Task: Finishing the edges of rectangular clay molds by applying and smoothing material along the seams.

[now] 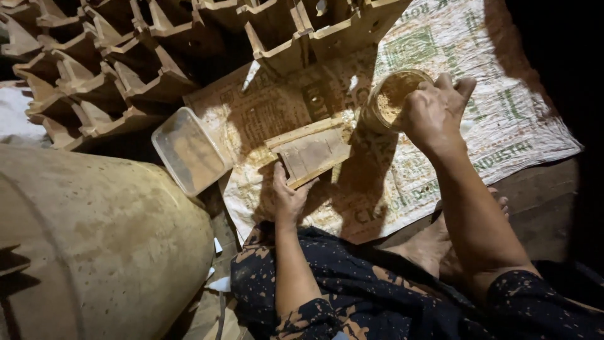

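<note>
A: Clay-brown dust on everything. Nearest to the wooden mould [309,153], on its near side: left hand [286,196], fingers spread, flat on the mould's lower edge, clamped on nothing.

B: Mould's character?

A: Rigid, flat, rough; likely light. Best gripped by its long edges.

B: Right of the mould?

A: Right hand [434,110] closed over the rim of a glass jar [389,101] of tan powder. Smooth, breakable; hold around its wall. Both rest on a woven printed sack [503,119].

B: Beyond?

A: Left of the mould, a clear plastic tub [189,151]; behind, stacked moulded pieces [113,69].
</note>
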